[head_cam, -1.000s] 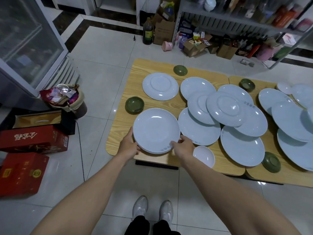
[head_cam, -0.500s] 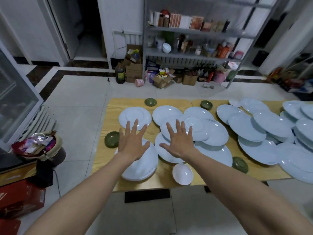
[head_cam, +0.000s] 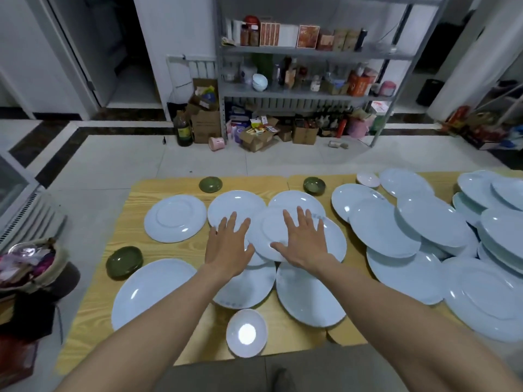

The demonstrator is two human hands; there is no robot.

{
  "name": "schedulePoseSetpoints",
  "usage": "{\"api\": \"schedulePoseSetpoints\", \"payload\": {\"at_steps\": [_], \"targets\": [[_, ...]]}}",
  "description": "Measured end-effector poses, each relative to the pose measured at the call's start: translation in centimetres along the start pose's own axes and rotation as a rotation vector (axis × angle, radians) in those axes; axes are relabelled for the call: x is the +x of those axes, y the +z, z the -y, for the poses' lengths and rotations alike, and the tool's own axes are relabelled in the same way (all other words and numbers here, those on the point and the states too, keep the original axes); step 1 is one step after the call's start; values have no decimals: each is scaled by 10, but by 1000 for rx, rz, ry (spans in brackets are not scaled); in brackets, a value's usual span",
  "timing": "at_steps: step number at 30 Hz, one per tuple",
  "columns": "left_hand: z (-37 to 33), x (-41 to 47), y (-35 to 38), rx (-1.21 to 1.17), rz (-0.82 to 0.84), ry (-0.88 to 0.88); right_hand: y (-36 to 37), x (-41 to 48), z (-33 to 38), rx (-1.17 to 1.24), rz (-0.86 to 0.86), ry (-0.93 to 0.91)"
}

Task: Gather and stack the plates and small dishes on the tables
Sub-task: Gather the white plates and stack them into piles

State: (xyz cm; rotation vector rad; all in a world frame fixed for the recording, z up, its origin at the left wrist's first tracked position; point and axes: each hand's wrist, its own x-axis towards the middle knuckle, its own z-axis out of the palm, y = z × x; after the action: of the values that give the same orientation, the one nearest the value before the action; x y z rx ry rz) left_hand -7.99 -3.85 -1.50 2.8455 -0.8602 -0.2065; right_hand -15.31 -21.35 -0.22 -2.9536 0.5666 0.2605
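Note:
Many pale blue plates cover two wooden tables (head_cam: 93,315). My left hand (head_cam: 227,248) and my right hand (head_cam: 304,241) hover over the overlapping plates in the middle, fingers spread, holding nothing. My right hand is above an upturned plate (head_cam: 268,233). A large plate (head_cam: 150,290) lies at the near left, and a flipped plate (head_cam: 175,217) at the far left. A small white bowl (head_cam: 246,333) sits at the near edge. Small green dishes (head_cam: 124,261) (head_cam: 210,184) (head_cam: 314,185) are scattered around. More plates (head_cam: 385,232) pile up on the right.
A metal shelf (head_cam: 305,52) with jars and boxes stands behind the tables. Cardboard boxes (head_cam: 205,124) and a dark bottle (head_cam: 184,128) sit on the floor. A full bin (head_cam: 31,261) stands at the left, beside a glass-fronted cabinet (head_cam: 11,188).
Both hands let go of the near-left plate, which now lies on the table, and moved forward over the middle plates with fingers spread. The view tilted up.

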Motion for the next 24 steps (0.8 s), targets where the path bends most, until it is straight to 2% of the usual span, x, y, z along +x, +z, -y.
{"api": "schedulePoseSetpoints", "payload": {"at_steps": [3, 7, 9, 12, 18, 24], "targets": [[-27, 28, 12, -184, 18, -133, 4, 25, -32, 276, 36, 93], [-40, 65, 30, -633, 66, -471, 10, 56, -63, 915, 110, 401], [-39, 84, 40, -722, 100, -581, 16, 69, -75, 1054, 174, 523], [-36, 105, 54, -733, 152, -661, 28, 85, -86, 1104, 240, 611], [-34, 126, 66, -659, 174, -698, 44, 101, -88, 1067, 225, 665], [-27, 131, 54, -827, 184, -816, 36, 104, -84, 1053, 196, 695]]}}
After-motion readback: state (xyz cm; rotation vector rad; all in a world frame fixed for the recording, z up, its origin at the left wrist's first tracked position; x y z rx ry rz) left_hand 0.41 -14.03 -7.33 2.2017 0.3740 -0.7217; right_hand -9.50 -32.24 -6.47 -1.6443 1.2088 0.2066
